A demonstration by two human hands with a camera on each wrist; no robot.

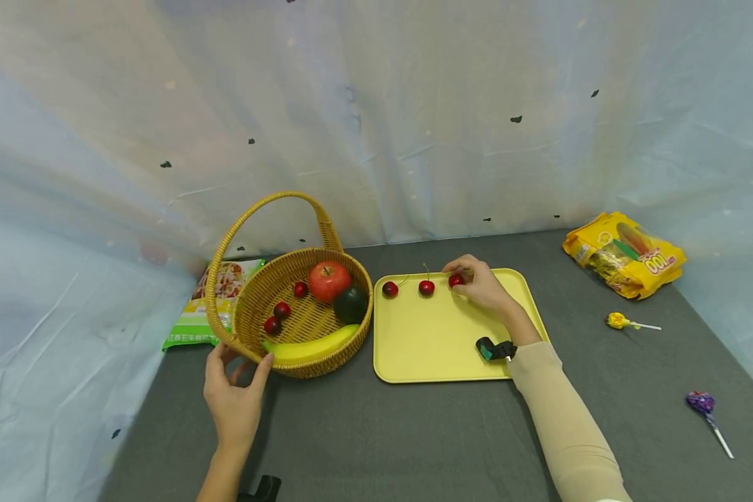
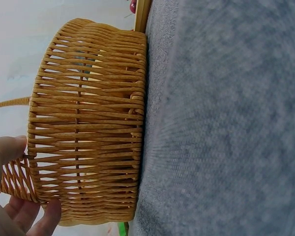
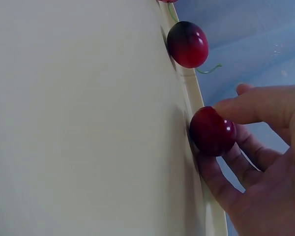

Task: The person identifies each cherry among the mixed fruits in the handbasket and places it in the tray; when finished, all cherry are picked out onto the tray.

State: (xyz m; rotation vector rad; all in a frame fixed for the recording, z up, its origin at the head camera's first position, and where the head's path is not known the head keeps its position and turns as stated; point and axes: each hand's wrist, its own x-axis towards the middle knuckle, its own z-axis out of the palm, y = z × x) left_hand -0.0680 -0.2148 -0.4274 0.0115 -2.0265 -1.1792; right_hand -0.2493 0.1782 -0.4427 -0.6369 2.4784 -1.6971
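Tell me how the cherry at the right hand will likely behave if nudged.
The cherry pinched by the right hand would probably roll once released and nudged, being nearly round. Its glossy surface suggests it may slip between fingertips. The yellow tray has a raised edge, which would likely check a gentle roll.

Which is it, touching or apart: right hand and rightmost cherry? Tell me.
Touching: the right wrist view shows the right hand with its thumb against the cherry.
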